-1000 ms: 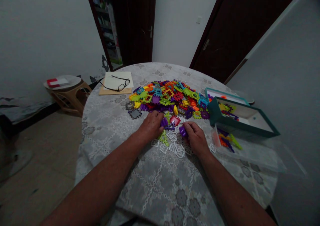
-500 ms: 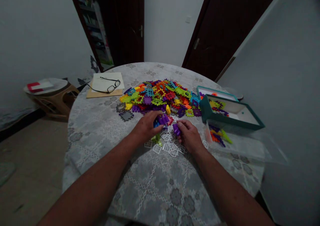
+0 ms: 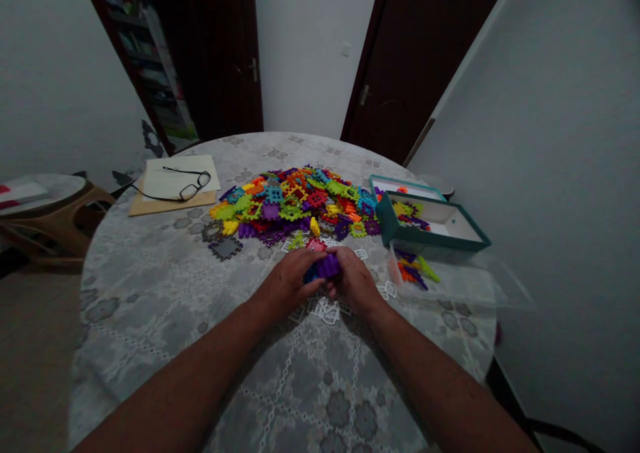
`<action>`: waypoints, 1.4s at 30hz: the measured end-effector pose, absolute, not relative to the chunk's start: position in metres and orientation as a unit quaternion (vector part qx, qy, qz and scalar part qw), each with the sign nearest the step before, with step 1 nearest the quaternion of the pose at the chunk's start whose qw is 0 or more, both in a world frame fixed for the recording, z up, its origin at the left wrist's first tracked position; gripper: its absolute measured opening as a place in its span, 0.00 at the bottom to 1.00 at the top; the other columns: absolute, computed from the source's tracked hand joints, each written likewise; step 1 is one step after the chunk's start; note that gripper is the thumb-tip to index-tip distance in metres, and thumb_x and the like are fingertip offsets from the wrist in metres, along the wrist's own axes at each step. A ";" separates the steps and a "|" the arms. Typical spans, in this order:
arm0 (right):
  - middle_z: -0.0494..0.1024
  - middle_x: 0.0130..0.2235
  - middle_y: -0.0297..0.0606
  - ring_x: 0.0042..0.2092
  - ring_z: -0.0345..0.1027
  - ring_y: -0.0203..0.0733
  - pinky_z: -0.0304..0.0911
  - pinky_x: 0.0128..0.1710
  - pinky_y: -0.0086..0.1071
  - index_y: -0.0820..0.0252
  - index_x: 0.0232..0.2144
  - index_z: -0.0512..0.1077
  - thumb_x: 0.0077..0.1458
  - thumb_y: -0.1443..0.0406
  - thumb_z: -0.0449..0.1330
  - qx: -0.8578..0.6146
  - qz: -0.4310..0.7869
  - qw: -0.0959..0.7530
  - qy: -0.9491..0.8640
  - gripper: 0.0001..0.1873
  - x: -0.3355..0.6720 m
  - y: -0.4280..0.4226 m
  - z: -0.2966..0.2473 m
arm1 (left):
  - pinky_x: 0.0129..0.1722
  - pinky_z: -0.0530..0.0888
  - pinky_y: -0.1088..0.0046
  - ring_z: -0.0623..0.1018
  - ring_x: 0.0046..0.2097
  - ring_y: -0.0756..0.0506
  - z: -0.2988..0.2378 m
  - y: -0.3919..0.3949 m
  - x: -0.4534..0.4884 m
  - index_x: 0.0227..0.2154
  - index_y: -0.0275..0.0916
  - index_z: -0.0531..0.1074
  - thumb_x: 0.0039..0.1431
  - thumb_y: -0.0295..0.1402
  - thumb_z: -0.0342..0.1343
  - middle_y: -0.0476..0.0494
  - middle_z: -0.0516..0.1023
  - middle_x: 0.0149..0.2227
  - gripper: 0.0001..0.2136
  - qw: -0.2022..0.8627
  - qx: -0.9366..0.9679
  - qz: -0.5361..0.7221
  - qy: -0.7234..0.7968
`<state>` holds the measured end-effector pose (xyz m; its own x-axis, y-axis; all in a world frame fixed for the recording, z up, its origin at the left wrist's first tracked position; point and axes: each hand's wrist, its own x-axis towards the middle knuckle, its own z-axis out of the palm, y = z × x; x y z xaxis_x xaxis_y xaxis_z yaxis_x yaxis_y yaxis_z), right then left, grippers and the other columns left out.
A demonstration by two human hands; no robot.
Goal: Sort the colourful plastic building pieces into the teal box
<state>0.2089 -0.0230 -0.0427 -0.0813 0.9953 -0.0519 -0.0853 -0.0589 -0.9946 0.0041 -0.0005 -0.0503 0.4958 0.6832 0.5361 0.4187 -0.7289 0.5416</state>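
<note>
My left hand [image 3: 289, 279] and my right hand [image 3: 356, 281] meet just above the round table [image 3: 150, 273]. Both close on purple plastic building pieces [image 3: 326, 265] held between them, with a bit of blue showing on the left side. Under the hands lie several white lattice pieces [image 3: 325, 309] on the patterned cloth. A big heap of coloured interlocking pieces [image 3: 295, 203] spreads just beyond my hands. A red piece [image 3: 316, 244] lies right in front of them.
A teal box [image 3: 433, 229] with some pieces inside stands at the right, its lid [image 3: 400, 186] behind it. A clear plastic bag [image 3: 450, 279] with pieces lies in front of it. Glasses [image 3: 187, 186] rest on papers at the back left. A wooden stool [image 3: 45, 216] stands left of the table.
My hands have come together from apart, bringing their purple pieces against each other. The camera has swung to the right, shifting the whole scene leftward.
</note>
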 end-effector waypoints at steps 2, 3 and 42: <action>0.79 0.37 0.34 0.31 0.71 0.38 0.68 0.27 0.29 0.55 0.51 0.76 0.61 0.49 0.68 -0.484 0.515 0.466 -0.532 0.23 0.207 -0.025 -0.037 | 0.61 0.77 0.52 0.79 0.58 0.37 -0.046 -0.002 0.005 0.64 0.43 0.73 0.67 0.31 0.64 0.36 0.81 0.56 0.23 0.169 0.848 0.384 0.324; 0.80 0.39 0.35 0.32 0.72 0.37 0.68 0.28 0.28 0.54 0.50 0.77 0.59 0.52 0.70 -0.492 0.494 0.460 -0.551 0.21 0.206 -0.026 -0.035 | 0.60 0.77 0.53 0.79 0.57 0.37 -0.043 -0.003 0.005 0.64 0.43 0.73 0.67 0.31 0.64 0.37 0.81 0.55 0.24 0.171 0.848 0.384 0.323; 0.81 0.41 0.39 0.31 0.76 0.39 0.75 0.33 0.33 0.57 0.72 0.64 0.56 0.62 0.71 -0.703 0.127 0.382 -0.586 0.44 0.367 0.173 0.093 | 0.45 0.82 0.62 0.84 0.45 0.40 -0.017 -0.001 -0.015 0.48 0.41 0.76 0.73 0.32 0.56 0.39 0.85 0.44 0.06 0.028 0.854 0.389 0.344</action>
